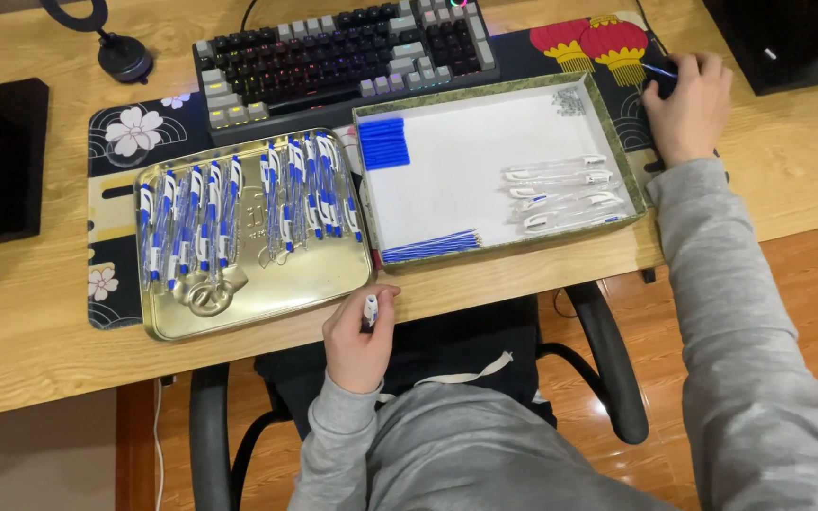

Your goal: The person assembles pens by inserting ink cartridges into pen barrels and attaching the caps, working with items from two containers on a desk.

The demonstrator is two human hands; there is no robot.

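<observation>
Our left hand rests at the desk edge, fingers curled shut around a white-and-blue pen, just below the gold tray of assembled pens. Our right hand reaches far right and lies cupped over a dark mouse beside the green-rimmed box of pen parts; fingers bent, loosely closed on it.

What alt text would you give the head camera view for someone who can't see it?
A seated person's left hand holds a small white and blue pen part at the wooden desk's edge, while the right hand rests on a dark computer mouse. Between them sit a gold metal tray of assembled pens and a shallow green-rimmed box of pen parts.
</observation>
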